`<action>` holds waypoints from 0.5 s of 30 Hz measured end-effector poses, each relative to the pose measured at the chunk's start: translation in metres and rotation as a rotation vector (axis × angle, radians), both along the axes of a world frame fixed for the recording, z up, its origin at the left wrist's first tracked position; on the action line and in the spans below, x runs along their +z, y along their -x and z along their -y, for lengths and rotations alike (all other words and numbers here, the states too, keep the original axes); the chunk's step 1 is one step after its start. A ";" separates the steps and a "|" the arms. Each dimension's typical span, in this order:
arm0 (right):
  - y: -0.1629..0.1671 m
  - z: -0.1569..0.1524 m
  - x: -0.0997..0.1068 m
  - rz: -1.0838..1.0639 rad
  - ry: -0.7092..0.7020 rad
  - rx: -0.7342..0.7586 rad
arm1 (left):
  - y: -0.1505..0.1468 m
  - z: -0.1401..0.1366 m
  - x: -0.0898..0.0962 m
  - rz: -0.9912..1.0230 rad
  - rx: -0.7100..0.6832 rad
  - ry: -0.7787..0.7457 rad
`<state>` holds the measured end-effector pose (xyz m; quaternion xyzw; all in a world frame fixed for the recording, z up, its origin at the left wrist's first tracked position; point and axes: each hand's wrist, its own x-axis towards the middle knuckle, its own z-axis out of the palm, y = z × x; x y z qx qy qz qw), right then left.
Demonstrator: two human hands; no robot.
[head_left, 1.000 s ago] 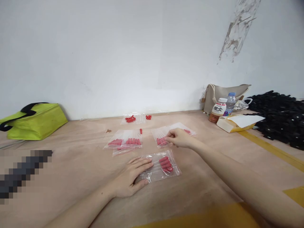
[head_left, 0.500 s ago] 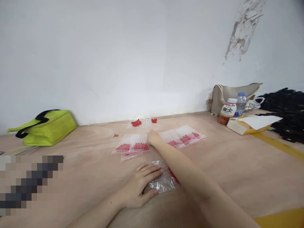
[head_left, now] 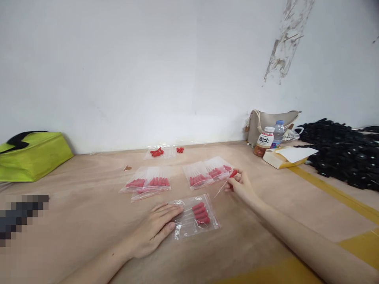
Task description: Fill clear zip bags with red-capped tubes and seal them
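Observation:
My left hand (head_left: 158, 227) lies flat with its fingers stretched out over the left end of a clear zip bag (head_left: 185, 232). Inside that bag are several thin, pale sticks with red ends (head_left: 201, 213), the red ends toward the right. My right hand (head_left: 241, 185) is closed in a pinch on a single red-ended stick (head_left: 233, 174), its thin shaft slanting down to the left. Just left of that hand, filled zip bags (head_left: 204, 173) overlap. More filled bags (head_left: 148, 181) lie in front of my left hand.
Near the wall are loose red pieces (head_left: 156, 152) on clear plastic. A lime-green bag (head_left: 35, 156) stands at left. At right are a labelled bottle (head_left: 264, 142), a water bottle (head_left: 278, 132), a grey bag (head_left: 254, 128), an open box (head_left: 278, 159) and a black heap (head_left: 340, 154).
My right hand has moved right and back from the far bags and now holds one red-ended stick. The near bag's red ends are uncovered. The view has turned slightly right.

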<state>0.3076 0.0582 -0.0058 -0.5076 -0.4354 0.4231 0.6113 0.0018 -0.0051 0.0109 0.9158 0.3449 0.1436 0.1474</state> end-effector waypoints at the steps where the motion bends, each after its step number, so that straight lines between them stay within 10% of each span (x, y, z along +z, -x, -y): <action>1: 0.001 0.004 -0.004 -0.038 0.006 -0.002 | 0.000 -0.001 -0.001 0.003 -0.001 -0.009; 15: 0.026 0.023 -0.014 -0.288 0.066 0.075 | -0.001 -0.002 -0.005 -0.044 0.011 0.012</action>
